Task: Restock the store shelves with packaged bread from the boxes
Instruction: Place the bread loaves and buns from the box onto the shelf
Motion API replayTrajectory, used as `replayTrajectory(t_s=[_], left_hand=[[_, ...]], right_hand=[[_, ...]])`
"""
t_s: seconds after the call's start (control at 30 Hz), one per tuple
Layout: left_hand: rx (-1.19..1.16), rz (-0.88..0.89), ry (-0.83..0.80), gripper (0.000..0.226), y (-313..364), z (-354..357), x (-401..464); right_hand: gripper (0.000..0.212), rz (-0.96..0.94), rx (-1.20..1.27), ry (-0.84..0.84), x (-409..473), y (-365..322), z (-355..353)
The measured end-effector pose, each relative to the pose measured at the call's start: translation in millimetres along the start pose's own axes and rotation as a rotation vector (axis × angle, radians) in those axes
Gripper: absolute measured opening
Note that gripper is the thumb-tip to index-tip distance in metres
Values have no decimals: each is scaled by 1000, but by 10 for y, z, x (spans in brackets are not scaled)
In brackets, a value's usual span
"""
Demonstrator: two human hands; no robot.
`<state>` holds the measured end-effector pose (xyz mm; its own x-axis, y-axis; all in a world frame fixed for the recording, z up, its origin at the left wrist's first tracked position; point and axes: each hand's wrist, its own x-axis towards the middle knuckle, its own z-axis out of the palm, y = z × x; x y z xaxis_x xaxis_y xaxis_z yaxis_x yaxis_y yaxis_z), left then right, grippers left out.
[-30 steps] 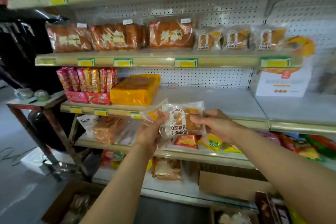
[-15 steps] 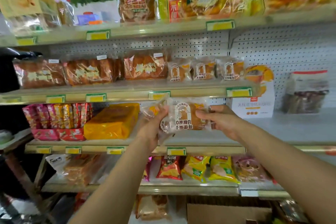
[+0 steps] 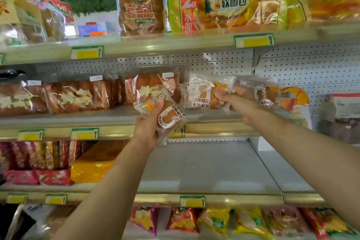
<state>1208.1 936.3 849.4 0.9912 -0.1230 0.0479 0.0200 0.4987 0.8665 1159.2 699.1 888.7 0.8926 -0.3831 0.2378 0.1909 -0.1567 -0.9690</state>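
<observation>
My left hand [image 3: 149,122] grips a small clear-wrapped bread pack [image 3: 169,117], tilted, in front of the middle shelf's edge [image 3: 116,132]. My right hand [image 3: 233,99] is raised to that shelf and pinches a second small bread pack [image 3: 202,93] with white lettering, held upright at the shelf level. Just right of that hand, another small pack [image 3: 263,93] stands on the shelf. Larger brown loaf packs [image 3: 78,95] fill the shelf's left part.
The top shelf [image 3: 175,44] carries a tall loaf bag [image 3: 140,9] and yellow soft-bread packs [image 3: 233,4]. Below, a bare grey shelf [image 3: 204,165] lies beside an orange pack [image 3: 91,167] and red snack packs [image 3: 35,160]. Snack bags [image 3: 214,220] line the lowest shelf.
Both hands rose from the lower shelf level to the middle shelf. The packs held together have separated: the right hand carries one to the shelf, the left keeps the other, now tilted.
</observation>
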Motion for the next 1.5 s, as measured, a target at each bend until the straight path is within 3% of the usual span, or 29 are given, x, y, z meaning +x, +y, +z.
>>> replayTrajectory(t_s=[0.03,0.17,0.5,0.7,0.8,0.87,0.97,1.07,1.2,1.33,1.4,1.5], left_hand=[[-2,7,5,70,26,-7,92],[-11,30,-11,64,93,-15,417],[-20,22,-7,73,63,40,808],[-25,32,3,71,63,57,765],[-14,31,4,68,62,87,720],[-4,33,3,61,62,114,676],[22,17,-14,52,78,160,587],[42,15,-62,60,93,242,511],[101,35,-108,72,52,468,419],[273,49,-195,56,34,703,345],[434,97,-223,50,54,786,321],[598,141,-285,47,103,868,332]], right_hand=[[80,5,-13,-11,105,15,58],[74,35,-65,-53,497,144,278],[84,139,-145,-106,836,382,415],[80,97,-198,-78,886,405,414],[59,87,-267,-87,865,388,400],[57,83,-288,-68,850,401,391],[65,-13,-366,36,813,368,356],[55,-223,-375,100,752,221,263],[38,-295,-386,-177,558,-28,223],[72,-380,-391,-307,481,-248,210],[86,-401,-516,-410,508,-363,135],[79,-354,-633,-495,501,-482,26]])
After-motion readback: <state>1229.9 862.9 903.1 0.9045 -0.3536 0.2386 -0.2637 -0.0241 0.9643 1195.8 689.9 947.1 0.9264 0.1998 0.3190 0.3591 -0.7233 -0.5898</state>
